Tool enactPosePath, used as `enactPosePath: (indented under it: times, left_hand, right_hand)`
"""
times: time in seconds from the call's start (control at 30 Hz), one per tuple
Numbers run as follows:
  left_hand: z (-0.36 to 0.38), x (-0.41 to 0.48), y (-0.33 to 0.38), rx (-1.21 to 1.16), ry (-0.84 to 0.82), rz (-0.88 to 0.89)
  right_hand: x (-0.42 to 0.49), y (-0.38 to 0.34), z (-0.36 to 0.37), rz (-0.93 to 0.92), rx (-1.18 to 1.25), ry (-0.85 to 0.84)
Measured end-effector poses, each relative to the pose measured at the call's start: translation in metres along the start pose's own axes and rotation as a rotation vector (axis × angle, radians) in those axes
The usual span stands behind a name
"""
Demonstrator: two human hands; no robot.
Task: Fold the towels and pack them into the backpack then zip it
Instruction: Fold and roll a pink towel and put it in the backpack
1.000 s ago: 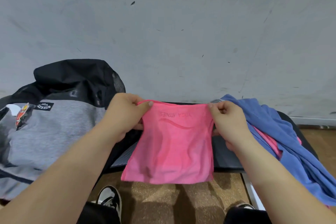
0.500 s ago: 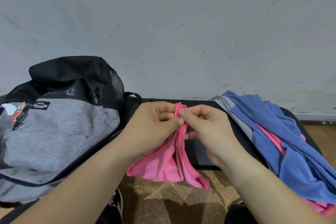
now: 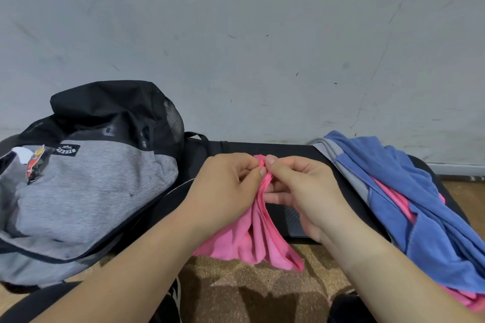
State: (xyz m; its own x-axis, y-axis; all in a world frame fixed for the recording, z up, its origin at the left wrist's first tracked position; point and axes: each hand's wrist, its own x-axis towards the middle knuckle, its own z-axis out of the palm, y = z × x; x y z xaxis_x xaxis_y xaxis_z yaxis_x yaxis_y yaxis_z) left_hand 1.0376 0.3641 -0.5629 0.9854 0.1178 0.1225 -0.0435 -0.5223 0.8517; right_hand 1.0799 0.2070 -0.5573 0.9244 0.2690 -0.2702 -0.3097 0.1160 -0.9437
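Over the front edge of the black bench (image 3: 296, 220) we see the left hand (image 3: 225, 191) and right hand (image 3: 301, 191) pressed together, fingers pinched tight on the top of the pink towel (image 3: 252, 241), which hangs doubled below them. The grey and black backpack (image 3: 86, 186) sits at the left end, the blue towel (image 3: 420, 204) heaped at the right end.

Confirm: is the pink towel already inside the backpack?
No, both hands hold the pink towel up, beside the backpack.
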Motion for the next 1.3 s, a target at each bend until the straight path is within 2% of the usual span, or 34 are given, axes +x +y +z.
enactPosePath:
  times: [0.07, 0.23, 0.3, 0.37, 0.43, 0.57, 0.63, 0.7, 0.93, 1.03, 1.13, 1.23, 1.3]
  left_hand:
    - [0.0, -0.003, 0.004, -0.02, -0.022, -0.021]
    - [-0.003, 0.0, 0.001, -0.002, 0.085, -0.017]
    - [-0.01, 0.003, 0.001, -0.05, 0.046, 0.005]
    - [-0.017, 0.002, 0.003, -0.152, -0.06, 0.024]
    - [-0.023, -0.003, 0.007, -0.272, -0.165, 0.044]
    - [-0.035, -0.011, 0.014, -0.57, -0.193, 0.025]
    - [-0.043, -0.014, 0.016, -0.69, -0.177, 0.025]
    - [-0.049, -0.016, 0.017, -0.752, -0.162, 0.02]
    - [-0.049, -0.02, 0.015, -0.503, 0.062, -0.05]
    - [-0.051, -0.023, 0.02, -0.573, 0.028, -0.042]
    - [-0.05, -0.023, 0.021, -0.633, -0.032, -0.07]
    - [-0.043, -0.019, 0.016, -0.529, -0.059, -0.123]
    - [-0.04, -0.017, 0.015, -0.456, -0.075, -0.143]
  right_hand:
    - [-0.003, -0.004, 0.0, 0.031, 0.017, -0.018]
    - [-0.009, -0.012, -0.004, 0.074, 0.059, -0.144]
    - [-0.005, -0.014, -0.011, -0.033, -0.136, -0.081]
    - [0.003, -0.015, -0.026, -0.202, -0.477, 0.0]
    - [0.01, -0.016, -0.041, -0.231, -0.591, -0.12]
    - [0.011, -0.021, -0.059, -0.021, -0.23, -0.465]
    - [0.007, -0.022, -0.062, 0.049, -0.131, -0.561]
    - [0.0, -0.02, -0.062, 0.056, -0.119, -0.583]
    - [-0.022, -0.027, -0.05, -0.189, -0.018, -0.313]
    - [-0.031, -0.032, -0.045, -0.251, 0.073, -0.268]
    - [-0.036, -0.039, -0.044, -0.177, 0.139, -0.257]
    - [-0.028, -0.031, -0.044, -0.098, -0.024, -0.142]
    - [-0.021, -0.024, -0.046, -0.11, -0.17, -0.068]
